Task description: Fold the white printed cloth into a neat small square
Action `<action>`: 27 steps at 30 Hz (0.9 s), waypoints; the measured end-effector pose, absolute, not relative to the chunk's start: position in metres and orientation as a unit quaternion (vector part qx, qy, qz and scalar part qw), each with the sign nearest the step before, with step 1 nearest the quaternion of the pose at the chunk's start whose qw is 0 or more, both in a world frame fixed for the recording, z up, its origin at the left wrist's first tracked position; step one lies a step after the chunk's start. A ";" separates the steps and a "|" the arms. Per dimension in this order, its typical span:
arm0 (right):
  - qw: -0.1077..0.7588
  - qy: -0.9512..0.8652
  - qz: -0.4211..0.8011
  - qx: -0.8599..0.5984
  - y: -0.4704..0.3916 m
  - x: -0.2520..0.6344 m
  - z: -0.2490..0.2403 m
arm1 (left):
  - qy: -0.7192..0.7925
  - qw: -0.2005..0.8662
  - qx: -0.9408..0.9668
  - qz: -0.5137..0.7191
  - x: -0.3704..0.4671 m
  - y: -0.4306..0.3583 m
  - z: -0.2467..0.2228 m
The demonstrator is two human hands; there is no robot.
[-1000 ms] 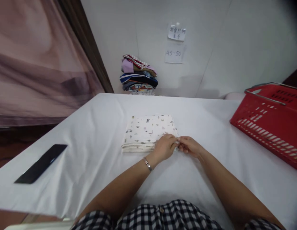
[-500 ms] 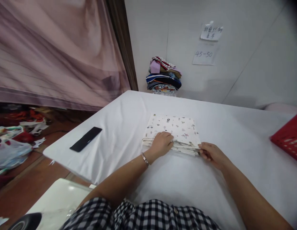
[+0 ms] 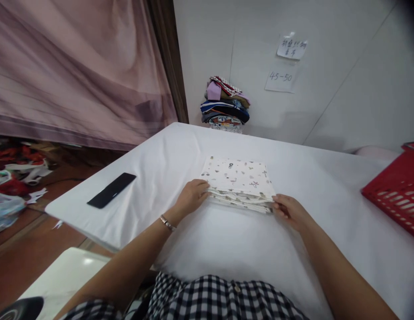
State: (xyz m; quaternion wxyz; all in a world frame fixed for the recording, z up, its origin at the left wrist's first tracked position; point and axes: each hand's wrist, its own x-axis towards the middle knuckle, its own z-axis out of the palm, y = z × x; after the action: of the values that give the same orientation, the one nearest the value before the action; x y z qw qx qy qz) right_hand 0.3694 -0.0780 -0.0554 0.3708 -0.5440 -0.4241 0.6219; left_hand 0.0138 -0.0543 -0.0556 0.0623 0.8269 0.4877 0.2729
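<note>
In front of me on the white-covered table lies a folded white cloth (image 3: 238,175) with a small scattered print, its layered edges facing me. My left hand (image 3: 192,195) grips its near left corner, the fingertips on the top and side of the layers. At the near right corner, my right hand (image 3: 290,210) pinches the cloth's edge between thumb and fingers. The undersides of the fingers on both hands are partly hidden.
A black phone-like slab (image 3: 112,190) lies on the table (image 3: 153,155) at left. A red perforated basket (image 3: 398,191) stands at right. Behind the table rises a stack of folded fabrics (image 3: 226,104). Two paper signs (image 3: 279,81) hang on the wall. A white stool-like surface (image 3: 66,271) is at lower left.
My left hand has slid from the middle of the cloth's near edge to its left corner. The right hand keeps its pinch. The view has shifted slightly to the right.
</note>
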 end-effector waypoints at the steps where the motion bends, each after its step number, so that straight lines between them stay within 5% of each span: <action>1: 0.375 -0.420 0.623 -0.543 -0.078 0.368 -0.055 | 0.491 0.057 0.826 0.269 0.012 -0.054 -0.056; 9: 0.416 -0.374 0.639 -0.528 -0.077 0.365 -0.050 | 0.498 0.053 0.835 0.229 0.004 -0.050 -0.055; 15: 0.306 -0.496 0.526 -0.619 -0.076 0.369 -0.064 | 0.534 0.049 0.820 0.198 0.002 -0.049 -0.053; 27: 0.259 -0.551 0.483 -0.630 -0.077 0.373 -0.064 | 0.562 0.173 0.759 0.279 0.003 -0.052 -0.050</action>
State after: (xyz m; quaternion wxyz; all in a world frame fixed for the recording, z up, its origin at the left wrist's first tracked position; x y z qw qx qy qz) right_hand 0.3728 -0.0774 -0.0639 0.2586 -0.6298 -0.5506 0.4830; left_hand 0.0028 -0.0519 -0.0496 0.1731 0.7591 0.5619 0.2794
